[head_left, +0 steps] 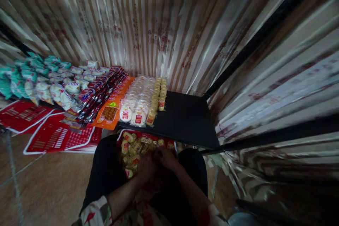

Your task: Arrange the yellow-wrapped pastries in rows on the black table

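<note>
Between my knees sits a red basket with a white rim, filled with small snack packets in yellow wrappers. My left hand is over the packets near the basket's middle, its fingers hidden. Close beside it, my right hand reaches in with its fingers bent downward; whatever they grip is too dark to make out. Just beyond, on a black shelf, stand rows of yellow-wrapped snacks beside clear-wrapped round white crackers.
Left along the shelf are an orange snack pack, dark red packets, white striped packets and teal packets. Red baskets lie on the tiled floor at left. Black poles and patterned curtain surround the shelf.
</note>
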Available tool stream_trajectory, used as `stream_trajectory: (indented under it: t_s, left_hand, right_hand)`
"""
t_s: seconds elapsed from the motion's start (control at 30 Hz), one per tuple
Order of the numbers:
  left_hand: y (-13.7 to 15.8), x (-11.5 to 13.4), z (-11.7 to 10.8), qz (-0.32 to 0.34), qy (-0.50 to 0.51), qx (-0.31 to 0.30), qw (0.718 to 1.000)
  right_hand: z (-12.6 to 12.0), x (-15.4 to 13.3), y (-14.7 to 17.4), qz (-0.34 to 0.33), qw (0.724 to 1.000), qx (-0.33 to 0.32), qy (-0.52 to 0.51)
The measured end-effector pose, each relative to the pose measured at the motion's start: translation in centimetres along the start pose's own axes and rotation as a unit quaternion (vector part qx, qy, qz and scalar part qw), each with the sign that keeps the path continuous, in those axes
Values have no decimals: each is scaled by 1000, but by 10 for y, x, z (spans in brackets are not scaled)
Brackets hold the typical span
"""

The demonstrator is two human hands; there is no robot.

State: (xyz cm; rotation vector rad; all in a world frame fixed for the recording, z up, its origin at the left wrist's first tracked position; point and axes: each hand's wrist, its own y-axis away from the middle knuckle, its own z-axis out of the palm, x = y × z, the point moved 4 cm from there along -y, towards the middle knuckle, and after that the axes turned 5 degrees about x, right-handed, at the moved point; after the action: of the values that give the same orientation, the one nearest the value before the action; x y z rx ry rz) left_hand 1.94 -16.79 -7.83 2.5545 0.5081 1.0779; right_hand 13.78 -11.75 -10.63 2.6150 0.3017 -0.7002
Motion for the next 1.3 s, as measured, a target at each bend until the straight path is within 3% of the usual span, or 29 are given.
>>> stream_trajectory:
  t_s: [0.13,0.23,0.33,0.5,0.6,0.7,0.83,1.07,1.17,1.3]
  left_hand:
    - [-3,0,-10,-7,-35,4,999]
    - [-8,4,-15,-8,21,32,999]
    - [-11,17,-23,24,86,79,993]
    - [-9,54,-50,147,132,142,970]
    - [-10,79,-63,240,110,126,956]
    - [-14,98,-70,296,85,108,945]
    - [-24,113,-71,333,67,117,933]
    - [-31,119,-55,378,95,214,896]
    - [-36,119,-41,383,102,217,892]
    - [-56,120,-26,345,109,205,910]
  right_hand:
    - [-15,10,7,-7,987,57,-152]
    - [-28,13,15,1,951,84,-296]
    - [-43,8,25,13,920,68,-386]
    - [-76,-8,33,-15,924,75,-375]
    - [-91,-13,30,-43,934,123,-332]
    - [-97,-16,23,-47,927,158,-337]
    - [-98,-15,8,-36,890,181,-418]
    - [-115,-5,-29,-18,847,273,-456]
    - [-121,0,-49,-2,846,318,-428]
    - [-124,2,-76,2,865,350,-360]
